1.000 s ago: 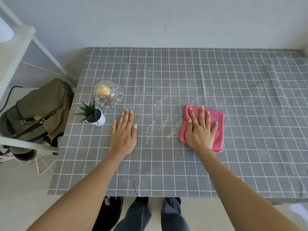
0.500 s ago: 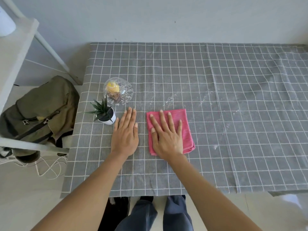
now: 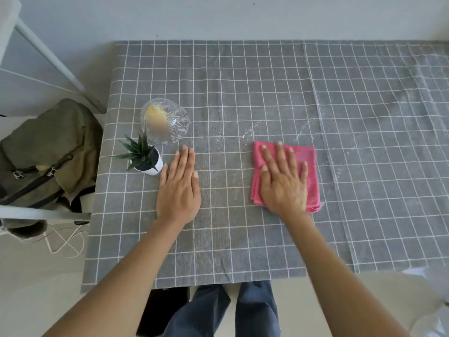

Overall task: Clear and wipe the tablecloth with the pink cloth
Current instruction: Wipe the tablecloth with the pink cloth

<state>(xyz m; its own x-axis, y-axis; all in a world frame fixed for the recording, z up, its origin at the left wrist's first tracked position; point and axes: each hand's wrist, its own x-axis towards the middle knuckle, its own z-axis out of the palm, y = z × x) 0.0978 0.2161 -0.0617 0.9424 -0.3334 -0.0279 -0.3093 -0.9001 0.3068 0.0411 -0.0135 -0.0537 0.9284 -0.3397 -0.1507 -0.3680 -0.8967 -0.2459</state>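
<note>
A grey checked tablecloth covers the table. My right hand presses flat, fingers spread, on a folded pink cloth near the middle of the table. My left hand rests flat on the bare cloth to its left, fingers straight and together. White crumbs or powder lie scattered just beyond the pink cloth, with more streaks further right.
A cut-glass bowl with something yellow inside and a small potted succulent stand at the table's left edge, close to my left hand. An olive backpack sits on a white chair left of the table. The wall runs behind.
My right hand has slid the pink cloth back to the right, away from my left hand, after sweeping it left. The left hand stays planted in place.
</note>
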